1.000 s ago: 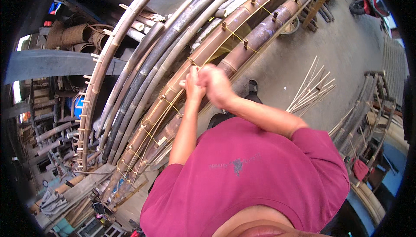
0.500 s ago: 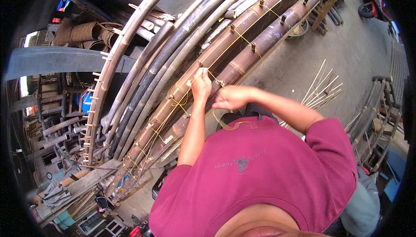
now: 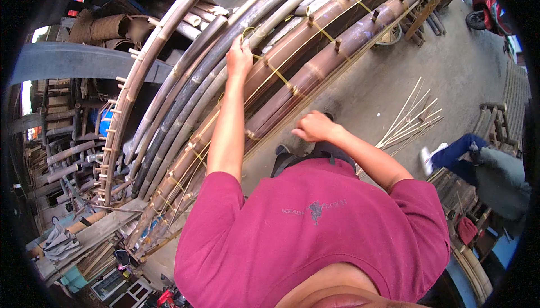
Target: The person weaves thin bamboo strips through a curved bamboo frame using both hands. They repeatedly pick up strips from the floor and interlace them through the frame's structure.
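Observation:
Two long brown bamboo poles, the farther one [image 3: 332, 11] and the nearer one [image 3: 316, 72], lie side by side with short dark pegs [image 3: 337, 44] standing up along them. Thin yellow strips [image 3: 279, 75] span the gap between them. My left hand [image 3: 240, 59] reaches over the farther pole, its fingers closed on a yellow strip that loops above the fingertips. My right hand [image 3: 315, 127] hovers apart from the nearer pole, above the floor, with curled fingers; whatever it holds, if anything, is hidden.
Dark and grey bamboo poles [image 3: 188, 86] lie beyond on the left, beside a curved pole with pale pegs [image 3: 142, 60]. Thin pale sticks [image 3: 413, 119] lie on the floor at right. Another person [image 3: 498, 178] is at the right edge, near bamboo racks. A red motorbike [image 3: 488, 12] stands far right.
My left hand has moved up and to the left, drawing the yellow strip over the farther pole. My right hand has pulled back to the right, away from the poles. The other person shows more.

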